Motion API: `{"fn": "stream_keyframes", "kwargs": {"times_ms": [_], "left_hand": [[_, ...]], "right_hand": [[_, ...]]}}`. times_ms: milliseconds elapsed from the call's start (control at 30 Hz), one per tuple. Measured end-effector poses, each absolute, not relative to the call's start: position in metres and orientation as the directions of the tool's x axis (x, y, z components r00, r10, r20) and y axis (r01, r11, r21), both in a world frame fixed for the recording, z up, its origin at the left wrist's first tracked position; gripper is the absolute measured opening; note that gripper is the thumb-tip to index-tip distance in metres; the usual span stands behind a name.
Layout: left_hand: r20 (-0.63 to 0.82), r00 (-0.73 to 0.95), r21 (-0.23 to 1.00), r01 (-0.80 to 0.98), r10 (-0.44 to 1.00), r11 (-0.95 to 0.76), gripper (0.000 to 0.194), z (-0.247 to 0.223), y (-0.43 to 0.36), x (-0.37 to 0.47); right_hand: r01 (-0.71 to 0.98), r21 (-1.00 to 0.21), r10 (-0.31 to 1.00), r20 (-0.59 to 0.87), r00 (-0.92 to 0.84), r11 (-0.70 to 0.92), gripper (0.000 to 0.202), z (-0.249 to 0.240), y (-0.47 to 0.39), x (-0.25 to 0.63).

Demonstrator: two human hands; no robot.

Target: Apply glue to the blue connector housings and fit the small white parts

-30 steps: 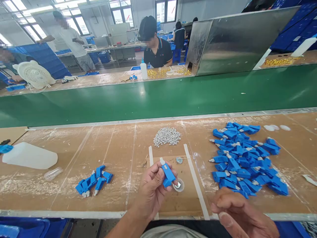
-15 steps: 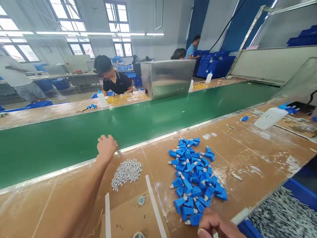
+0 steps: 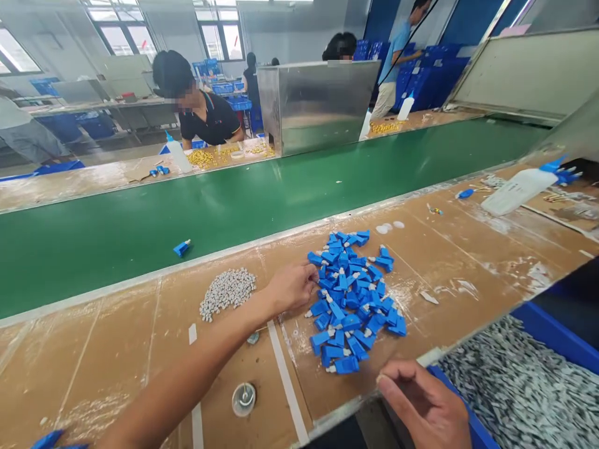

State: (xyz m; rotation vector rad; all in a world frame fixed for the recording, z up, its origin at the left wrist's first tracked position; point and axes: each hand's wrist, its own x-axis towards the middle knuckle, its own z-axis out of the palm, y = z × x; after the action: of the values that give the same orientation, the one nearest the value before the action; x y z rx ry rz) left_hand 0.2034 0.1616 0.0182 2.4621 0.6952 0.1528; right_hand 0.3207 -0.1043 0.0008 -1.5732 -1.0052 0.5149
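Note:
A heap of blue pieces with pale tips [image 3: 350, 312] lies on the brown tabletop [image 3: 444, 249]. My left hand [image 3: 294, 285] reaches to the heap's left edge, fingers bent together; whether they pinch a piece is hidden. Near the table's front edge, my right hand [image 3: 423, 399] has its thumb and forefinger pressed together, and anything between them is too small to make out. A pile of small grey pieces [image 3: 228, 292] sits left of the heap. One blue piece [image 3: 181, 248] lies alone on the green belt [image 3: 224, 206].
A small round cup [image 3: 244, 399] stands near the front. A blue bin of grey parts [image 3: 528, 380] is at lower right. One white bottle [image 3: 519, 190] leans at the right. Across the belt are a metal box [image 3: 327, 112] and a person in a dark shirt [image 3: 210, 118].
My left hand has moved from the belt's edge right to the blue heap. A blue piece now shows on the belt. The camera view has tilted down, and more of my right hand is visible.

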Motion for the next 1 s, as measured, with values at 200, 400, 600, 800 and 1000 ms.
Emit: {"fn": "stream_keyframes", "kwargs": {"times_ms": [200,400,600,800,1000], "left_hand": [[-0.126,0.861,0.589,0.465,0.493,-0.661,0.013,0.009,0.133,0.191],[-0.112,0.829,0.63,0.486,0.548,-0.606,0.02,0.002,0.121,0.203],[-0.104,0.818,0.803,0.405,0.566,-0.437,0.038,0.028,0.116,0.17],[0.019,0.698,0.995,-0.086,0.716,0.057,0.036,0.046,0.049,0.111],[-0.071,0.532,0.994,-0.032,0.843,0.104,0.028,0.039,-0.016,0.092]], "right_hand": [[0.304,-0.952,0.774,0.167,0.611,-0.034,0.025,-0.002,-0.109,0.319],[0.301,-0.954,0.779,0.18,0.6,-0.012,0.026,0.007,-0.112,0.304],[0.279,-0.96,0.817,0.171,0.551,0.013,0.027,0.006,-0.116,0.304],[-0.076,-0.997,0.946,-0.01,0.325,0.016,0.033,0.014,-0.096,0.275],[-0.187,-0.981,0.97,0.005,0.245,0.052,0.032,0.016,-0.078,0.239]]}}
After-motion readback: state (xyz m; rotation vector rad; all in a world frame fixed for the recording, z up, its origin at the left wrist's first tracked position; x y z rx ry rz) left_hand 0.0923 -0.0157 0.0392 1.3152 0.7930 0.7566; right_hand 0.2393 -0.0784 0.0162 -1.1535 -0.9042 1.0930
